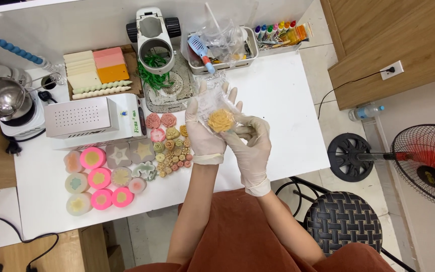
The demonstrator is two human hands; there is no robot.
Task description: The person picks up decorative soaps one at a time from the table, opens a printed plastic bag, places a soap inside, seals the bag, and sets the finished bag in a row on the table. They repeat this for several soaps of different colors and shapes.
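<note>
Both my hands wear thin white gloves and meet above the white table (pixel 283 100). My left hand (pixel 205 133) lies flat under a clear plastic bag (pixel 212 93) and holds it up. Inside the bag sits a yellow flower-shaped soap (pixel 221 120). My right hand (pixel 250 141) pinches the bag's lower right side next to the flower. Just left of my hands lie several small flower and shell shaped soaps (pixel 169 141) in pink, green and tan.
Round pink and white soaps (pixel 96 176) fill the table's front left. A white sealing machine (pixel 89 118), a box of coloured slabs (pixel 99 68), a white press (pixel 154 38) and a basket of bags (pixel 222 48) stand at the back. A woven stool (pixel 343 219) and a fan (pixel 429 158) stand right.
</note>
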